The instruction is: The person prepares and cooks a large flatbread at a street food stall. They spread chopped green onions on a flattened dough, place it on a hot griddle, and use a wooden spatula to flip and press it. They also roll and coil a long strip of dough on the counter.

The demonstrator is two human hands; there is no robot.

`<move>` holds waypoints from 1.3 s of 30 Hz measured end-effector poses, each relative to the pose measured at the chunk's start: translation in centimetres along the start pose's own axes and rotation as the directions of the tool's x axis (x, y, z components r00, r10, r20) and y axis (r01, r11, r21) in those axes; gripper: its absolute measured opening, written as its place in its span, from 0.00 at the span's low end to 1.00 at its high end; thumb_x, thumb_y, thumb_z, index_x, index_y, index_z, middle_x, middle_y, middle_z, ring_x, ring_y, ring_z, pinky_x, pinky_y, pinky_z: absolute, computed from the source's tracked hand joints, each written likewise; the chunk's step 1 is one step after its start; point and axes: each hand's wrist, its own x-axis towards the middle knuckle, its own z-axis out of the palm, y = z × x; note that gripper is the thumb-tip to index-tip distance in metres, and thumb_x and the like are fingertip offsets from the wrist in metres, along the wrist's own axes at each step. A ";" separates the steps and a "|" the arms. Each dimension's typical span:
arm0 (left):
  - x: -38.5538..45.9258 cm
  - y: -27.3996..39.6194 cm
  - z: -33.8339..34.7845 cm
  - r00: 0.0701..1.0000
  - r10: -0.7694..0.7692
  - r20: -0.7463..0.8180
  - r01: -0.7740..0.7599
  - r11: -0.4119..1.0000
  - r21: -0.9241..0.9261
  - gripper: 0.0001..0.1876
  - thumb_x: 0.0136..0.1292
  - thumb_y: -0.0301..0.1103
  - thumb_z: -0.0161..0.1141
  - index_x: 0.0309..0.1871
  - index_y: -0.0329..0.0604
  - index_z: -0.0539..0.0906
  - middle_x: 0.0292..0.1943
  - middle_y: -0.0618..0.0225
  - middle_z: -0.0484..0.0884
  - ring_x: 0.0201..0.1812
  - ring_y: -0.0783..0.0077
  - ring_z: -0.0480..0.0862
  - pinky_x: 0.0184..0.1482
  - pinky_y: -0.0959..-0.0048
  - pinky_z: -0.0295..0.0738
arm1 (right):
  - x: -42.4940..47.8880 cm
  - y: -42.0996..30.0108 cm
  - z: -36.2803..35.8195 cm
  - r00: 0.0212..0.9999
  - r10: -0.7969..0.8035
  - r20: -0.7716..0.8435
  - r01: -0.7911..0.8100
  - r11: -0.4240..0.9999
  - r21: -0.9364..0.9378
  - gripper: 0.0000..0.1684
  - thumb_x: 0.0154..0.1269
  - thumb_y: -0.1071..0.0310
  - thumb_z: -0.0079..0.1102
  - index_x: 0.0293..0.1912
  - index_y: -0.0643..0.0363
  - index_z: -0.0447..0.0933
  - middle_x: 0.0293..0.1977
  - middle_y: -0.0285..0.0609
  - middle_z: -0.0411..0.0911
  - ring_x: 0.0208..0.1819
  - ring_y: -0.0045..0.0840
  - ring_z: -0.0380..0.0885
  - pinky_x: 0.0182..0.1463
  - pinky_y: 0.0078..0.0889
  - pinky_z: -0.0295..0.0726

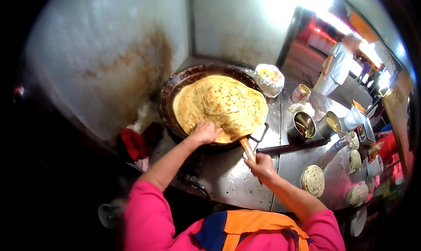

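A large, browned, layered flatbread [227, 103] fills most of a round, dark griddle pan [169, 96] in front of me. My left hand [206, 132] is at the bread's near edge, its fingers curled on the dough; the fingertips are hidden. In my right hand [263, 167] is the wooden handle [247, 148] of a flat tool. Its far end meets the bread's near right edge, and any blade is hidden by the bread. A bent metal handle [263, 134] sticks out from the pan's right side.
Right of the pan, a dark rolling pin [292, 147] lies on the steel counter [236, 185]. Behind it stand two metal pots [301, 126]. A coiled raw dough round [313, 181] and several dough pieces lie farther right. A wall [131, 54] rises behind. A person [340, 63] stands beyond the counter.
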 end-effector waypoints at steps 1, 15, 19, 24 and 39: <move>-0.3 0.8 -0.3 1.000 0.007 0.005 -0.006 1.000 -0.025 0.32 0.69 0.60 0.55 0.48 0.32 0.85 0.47 0.36 0.84 0.53 0.39 0.83 0.61 0.50 0.73 | 2.4 1.0 0.2 0.995 -0.088 -0.045 0.088 0.996 -0.010 0.23 0.61 0.53 0.72 0.31 0.67 0.80 0.17 0.43 0.78 0.14 0.23 0.75 0.17 0.35 0.74; -21.6 2.5 2.4 0.988 0.105 0.117 0.008 0.707 -0.707 0.15 0.67 0.35 0.67 0.53 0.37 0.87 0.43 0.59 0.91 0.46 0.73 0.89 0.50 0.73 0.82 | 4.8 6.2 -12.5 0.986 -0.075 -0.147 0.012 0.920 -0.392 0.22 0.53 0.53 0.80 0.38 0.61 0.87 0.25 0.45 0.83 0.28 0.25 0.82 0.37 0.34 0.79; -22.5 2.0 3.3 0.996 -0.011 0.090 0.079 0.600 -0.796 0.15 0.69 0.36 0.66 0.54 0.37 0.86 0.42 0.59 0.91 0.43 0.75 0.88 0.48 0.74 0.82 | 5.3 6.9 -14.1 0.963 -0.114 -0.245 -0.014 0.885 -0.466 0.25 0.51 0.48 0.80 0.36 0.61 0.87 0.24 0.47 0.82 0.26 0.30 0.82 0.36 0.36 0.79; -20.5 3.7 5.2 0.991 -0.026 0.133 0.127 0.523 -0.843 0.13 0.72 0.31 0.63 0.55 0.35 0.86 0.45 0.66 0.90 0.47 0.79 0.86 0.51 0.76 0.80 | 9.2 6.4 -10.0 0.960 -0.185 -0.210 0.086 0.909 -0.409 0.25 0.50 0.50 0.80 0.30 0.65 0.85 0.16 0.39 0.75 0.19 0.19 0.71 0.28 0.33 0.72; -16.5 12.4 6.5 0.981 -0.002 -0.193 -0.156 0.577 -0.801 0.20 0.68 0.31 0.65 0.62 0.38 0.82 0.51 0.55 0.88 0.51 0.67 0.87 0.55 0.70 0.81 | 3.1 1.4 -8.4 0.994 0.011 0.106 -0.044 0.948 0.316 0.18 0.52 0.61 0.83 0.29 0.65 0.84 0.16 0.31 0.72 0.15 0.12 0.62 0.19 0.22 0.54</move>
